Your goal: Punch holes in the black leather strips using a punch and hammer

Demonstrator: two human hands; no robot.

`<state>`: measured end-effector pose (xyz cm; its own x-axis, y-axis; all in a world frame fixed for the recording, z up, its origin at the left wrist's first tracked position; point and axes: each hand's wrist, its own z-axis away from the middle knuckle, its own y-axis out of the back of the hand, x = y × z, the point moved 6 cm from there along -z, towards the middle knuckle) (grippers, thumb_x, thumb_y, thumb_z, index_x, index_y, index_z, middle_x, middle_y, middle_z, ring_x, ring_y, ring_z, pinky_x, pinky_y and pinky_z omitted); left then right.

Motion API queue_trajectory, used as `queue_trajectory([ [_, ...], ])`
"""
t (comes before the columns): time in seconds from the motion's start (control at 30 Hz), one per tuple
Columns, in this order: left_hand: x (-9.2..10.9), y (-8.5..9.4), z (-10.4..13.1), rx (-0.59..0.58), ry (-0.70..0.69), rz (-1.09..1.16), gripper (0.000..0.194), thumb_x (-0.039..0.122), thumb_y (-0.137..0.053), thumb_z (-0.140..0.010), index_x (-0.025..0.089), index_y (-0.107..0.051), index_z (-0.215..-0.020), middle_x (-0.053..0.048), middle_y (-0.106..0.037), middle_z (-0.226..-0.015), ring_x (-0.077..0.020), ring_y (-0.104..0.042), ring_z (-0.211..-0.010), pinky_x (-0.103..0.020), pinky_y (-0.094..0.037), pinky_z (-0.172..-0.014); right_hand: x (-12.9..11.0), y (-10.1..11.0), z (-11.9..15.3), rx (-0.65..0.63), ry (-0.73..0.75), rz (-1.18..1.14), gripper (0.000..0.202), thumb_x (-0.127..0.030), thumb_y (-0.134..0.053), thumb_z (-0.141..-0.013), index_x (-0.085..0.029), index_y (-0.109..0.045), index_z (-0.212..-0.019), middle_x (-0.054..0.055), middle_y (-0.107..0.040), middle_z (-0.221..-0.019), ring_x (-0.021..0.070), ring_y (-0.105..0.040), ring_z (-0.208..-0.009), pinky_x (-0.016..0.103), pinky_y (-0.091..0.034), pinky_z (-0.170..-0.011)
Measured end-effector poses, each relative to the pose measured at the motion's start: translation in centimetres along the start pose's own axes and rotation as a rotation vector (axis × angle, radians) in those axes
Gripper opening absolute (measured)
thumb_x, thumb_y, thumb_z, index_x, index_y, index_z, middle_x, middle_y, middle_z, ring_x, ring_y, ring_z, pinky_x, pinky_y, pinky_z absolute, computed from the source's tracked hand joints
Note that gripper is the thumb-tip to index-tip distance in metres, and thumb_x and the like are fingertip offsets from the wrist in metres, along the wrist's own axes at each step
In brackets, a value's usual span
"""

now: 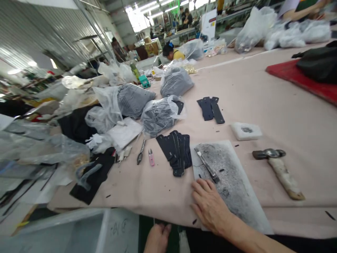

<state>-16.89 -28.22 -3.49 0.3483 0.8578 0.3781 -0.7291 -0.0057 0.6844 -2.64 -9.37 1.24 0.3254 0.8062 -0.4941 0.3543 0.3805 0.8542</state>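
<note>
My right hand [210, 205] rests palm down on the left edge of a worn grey-white board [237, 196], its fingers loosely spread and holding nothing. A metal punch-like tool [206, 164] lies on the board just beyond the fingertips. My left hand [157, 239] is low, below the table's front edge, with thumb and fingers close together; what it holds, if anything, cannot be made out. Fanned dark fabric pieces [176, 153] lie left of the board. To the right sits a hammer [283, 172] with a wrapped handle, and a small white block [246, 131] lies behind it.
Pink snips [151, 157] and pliers [141, 152] lie left of the fabric pieces. Stuffed plastic bags [160, 116] stand farther back. More dark pieces [210, 109] lie mid-table. A pale bin [121, 228] is at the front left; a red board [305, 75] is at the right.
</note>
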Motion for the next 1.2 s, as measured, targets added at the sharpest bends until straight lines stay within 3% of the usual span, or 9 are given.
queue_trajectory([
  [0.07, 0.8, 1.6, 1.0, -0.008, -0.019, 0.029, 0.043, 0.052, -0.056, -0.087, 0.018, -0.057, -0.061, -0.002, -0.058, -0.054, -0.0192, -0.061, -0.057, -0.027, -0.041, -0.054, 0.0, 0.2, 0.1, 0.018, 0.020, 0.007, 0.018, -0.034, -0.062, -0.088, -0.019, -0.066, -0.097, 0.008, -0.061, -0.126, 0.0285, -0.045, -0.122, 0.047, -0.026, -0.109],
  [0.17, 5.1, 5.3, 1.0, 0.092, -0.144, 0.147, 0.047, 0.053, -0.042, -0.091, 0.018, -0.060, -0.065, -0.003, -0.062, -0.057, -0.0181, -0.059, -0.056, -0.027, -0.041, -0.056, 0.0, 0.5, 0.3, 0.042, 0.044, 0.010, 0.016, -0.033, -0.063, -0.088, -0.019, -0.067, -0.094, 0.008, -0.062, -0.125, 0.0287, -0.046, -0.121, 0.047, -0.025, -0.109],
  [0.33, 14.7, 10.7, -4.7, 0.585, -0.241, -0.004, 0.035, 0.044, -0.048, -0.089, 0.017, -0.070, -0.089, -0.011, -0.073, -0.092, -0.0226, -0.066, -0.088, -0.030, -0.045, -0.078, 0.1, 0.4, 0.3, 0.061, 0.045, -0.004, 0.015, -0.033, -0.066, -0.086, -0.020, -0.067, -0.092, 0.007, -0.062, -0.124, 0.0282, -0.047, -0.120, 0.046, -0.027, -0.108],
  [0.5, 18.7, 10.5, -12.3, 0.597, -0.057, -0.182, 0.059, 0.054, -0.059, -0.082, 0.006, -0.066, -0.115, -0.025, -0.066, -0.118, -0.0332, -0.062, -0.114, -0.037, -0.046, -0.091, 0.1, 0.3, 0.4, 0.107, 0.052, -0.032, 0.014, -0.032, -0.065, -0.086, -0.020, -0.069, -0.093, 0.007, -0.064, -0.121, 0.0281, -0.047, -0.119, 0.046, -0.027, -0.108],
  [0.67, 18.6, 10.4, -14.1, 0.587, 0.010, -0.233, 0.053, 0.045, -0.060, -0.081, 0.004, -0.068, -0.113, -0.027, -0.067, -0.117, -0.0327, -0.065, -0.110, -0.034, -0.049, -0.088, 0.2, 0.2, 0.5, 0.119, 0.058, -0.047, 0.014, -0.030, -0.065, -0.086, -0.019, -0.068, -0.095, 0.008, -0.064, -0.121, 0.0285, -0.047, -0.119, 0.046, -0.026, -0.108],
  [0.93, 17.9, 11.7, -11.8, 0.583, -0.020, -0.275, 0.035, 0.020, -0.045, -0.085, 0.005, -0.072, -0.102, -0.029, -0.071, -0.104, -0.0366, -0.068, -0.101, -0.039, -0.049, -0.080, 0.1, 1.9, -0.5, 0.031, 0.051, -0.131, 0.017, -0.033, -0.066, -0.082, -0.017, -0.063, -0.089, 0.010, -0.062, -0.112, 0.0290, -0.047, -0.112, 0.049, -0.034, -0.101],
  [1.03, 18.2, 13.1, -8.5, 0.853, -0.072, -0.267, 0.035, 0.028, -0.043, -0.089, 0.010, -0.072, -0.098, -0.022, -0.073, -0.092, -0.0336, -0.068, -0.086, -0.040, -0.048, -0.077, 1.0, 3.6, -0.1, 0.201, 0.033, -0.365, 0.020, -0.026, -0.062, -0.082, -0.017, -0.062, -0.099, 0.009, -0.062, -0.112, 0.0246, -0.053, -0.105, 0.044, -0.042, -0.095],
  [1.13, 21.0, 11.5, -2.9, 1.080, -0.359, -0.238, 0.031, 0.032, -0.046, -0.091, 0.014, -0.070, -0.097, -0.015, -0.072, -0.089, -0.0277, -0.066, -0.084, -0.035, -0.046, -0.076, 3.1, 6.5, 1.8, 0.445, -0.083, -0.623, 0.022, -0.021, -0.053, -0.086, -0.018, -0.062, -0.106, 0.009, -0.064, -0.110, 0.0200, -0.058, -0.102, 0.035, -0.047, -0.090],
  [1.2, 23.9, 7.9, 1.0, 1.070, -0.636, -0.249, 0.026, 0.029, -0.048, -0.091, 0.015, -0.068, -0.101, -0.012, -0.070, -0.088, -0.0234, -0.065, -0.081, -0.031, -0.045, -0.072, 5.7, 8.4, 3.3, 0.538, -0.273, -0.710, 0.022, -0.026, -0.050, -0.089, -0.019, -0.063, -0.106, 0.008, -0.067, -0.105, 0.0192, -0.061, -0.097, 0.032, -0.049, -0.087],
])
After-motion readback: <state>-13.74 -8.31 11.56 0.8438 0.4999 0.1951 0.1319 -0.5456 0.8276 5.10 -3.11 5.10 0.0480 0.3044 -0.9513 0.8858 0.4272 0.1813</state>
